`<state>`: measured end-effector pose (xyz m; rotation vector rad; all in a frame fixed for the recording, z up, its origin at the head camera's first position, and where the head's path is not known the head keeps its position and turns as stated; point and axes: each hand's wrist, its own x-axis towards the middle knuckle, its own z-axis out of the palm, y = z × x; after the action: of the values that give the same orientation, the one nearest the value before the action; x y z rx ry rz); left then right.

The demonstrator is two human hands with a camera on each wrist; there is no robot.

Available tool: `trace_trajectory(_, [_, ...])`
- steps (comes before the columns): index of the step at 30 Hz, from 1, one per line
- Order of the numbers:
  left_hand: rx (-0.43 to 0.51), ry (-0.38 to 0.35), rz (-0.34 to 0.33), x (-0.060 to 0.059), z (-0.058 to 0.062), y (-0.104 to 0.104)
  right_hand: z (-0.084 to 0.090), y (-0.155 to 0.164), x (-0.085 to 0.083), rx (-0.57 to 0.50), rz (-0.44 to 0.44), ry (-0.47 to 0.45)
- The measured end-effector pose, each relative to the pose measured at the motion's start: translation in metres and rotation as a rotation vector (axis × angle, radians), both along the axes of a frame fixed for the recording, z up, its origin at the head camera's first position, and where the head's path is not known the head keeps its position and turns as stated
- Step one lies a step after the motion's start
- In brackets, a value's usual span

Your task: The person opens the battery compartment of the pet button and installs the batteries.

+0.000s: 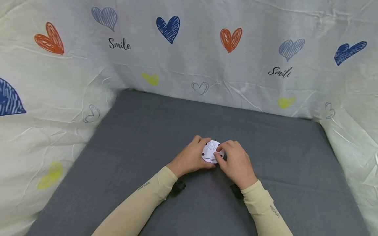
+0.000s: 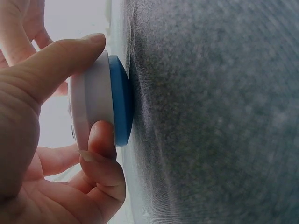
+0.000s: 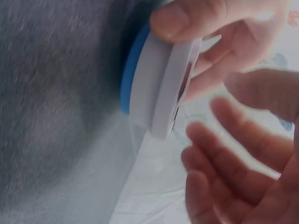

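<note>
My left hand [image 1: 192,156] grips a round white device [image 1: 209,147] by its side, thumb on one edge and fingers on the other. Its upturned face shows small speaker holes, dark dots near the rim and a cover outline. A blue domed part [image 2: 120,100] faces down, close over the grey cloth. In the right wrist view a thin cover edge [image 3: 186,86] stands slightly off the face, with a dark reddish gap under it. My right hand [image 1: 237,164] is over the device's right side, thumb and fingers loosely bent and apart, nothing visible between them.
Grey cloth [image 1: 165,124] covers the table. White sheeting [image 1: 195,65] printed with hearts and the word Smile rises at the back and both sides. Black wrist cameras [image 1: 178,188] sit under the wrists, beside the cream sleeves [image 1: 141,203].
</note>
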<state>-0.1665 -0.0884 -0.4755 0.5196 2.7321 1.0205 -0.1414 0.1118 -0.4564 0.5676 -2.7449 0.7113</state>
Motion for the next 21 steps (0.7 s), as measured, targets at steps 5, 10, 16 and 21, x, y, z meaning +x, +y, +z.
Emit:
trace_trajectory(5, [-0.012,-0.015,0.012,-0.0003,0.0008,0.0025,-0.0028,0.0068,-0.0042,-0.006,-0.091,-0.094])
trace_trajectory(10, [-0.016,-0.013,0.013,0.0011,-0.0013,0.0042,-0.0063,0.007,-0.0061,-0.019,-0.109,-0.228])
trace_trajectory(16, [-0.012,0.003,0.015,0.0006,-0.0005,0.0048,-0.0077,0.0062,-0.0091,-0.044,-0.109,-0.33])
trace_trajectory(21, [-0.005,0.005,0.012,-0.0008,0.0,0.0038,-0.0061,0.0043,-0.0102,-0.051,-0.103,-0.376])
